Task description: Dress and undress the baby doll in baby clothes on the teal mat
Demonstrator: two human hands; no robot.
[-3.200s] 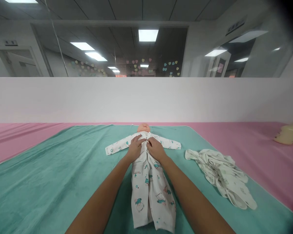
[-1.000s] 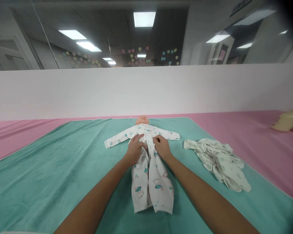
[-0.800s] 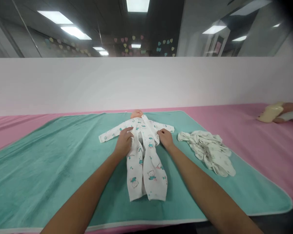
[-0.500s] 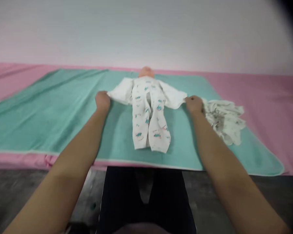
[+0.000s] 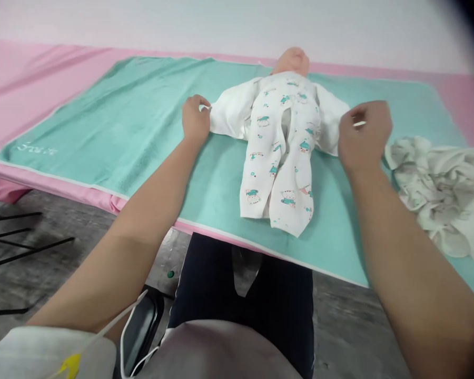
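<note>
A baby doll [image 5: 293, 62] lies on a green mat [image 5: 142, 121], its head toward the wall. It wears a white baby romper [image 5: 278, 147] with small printed figures, the sleeves spread to both sides and the legs toward me. My left hand [image 5: 196, 118] is closed in a pinch on the cuff of the left-side sleeve. On the other side my right hand [image 5: 365, 134] is closed at the end of the right-side sleeve, with a bit of white showing between its fingers. The doll's own hands are hidden.
Crumpled pale cloth [image 5: 446, 195] lies right of my right forearm. A pink cover [image 5: 43, 79] lies beneath the mat, against a white wall [image 5: 221, 26]. Near my left elbow are a dark device [image 5: 144, 329] and a white cable. Black metal bars [image 5: 27, 245] stand below the table.
My view has turned left and come closer, so the doll appears larger and farther right. Both hands stay at the sleeve ends, the right one now raised a little and turned.
</note>
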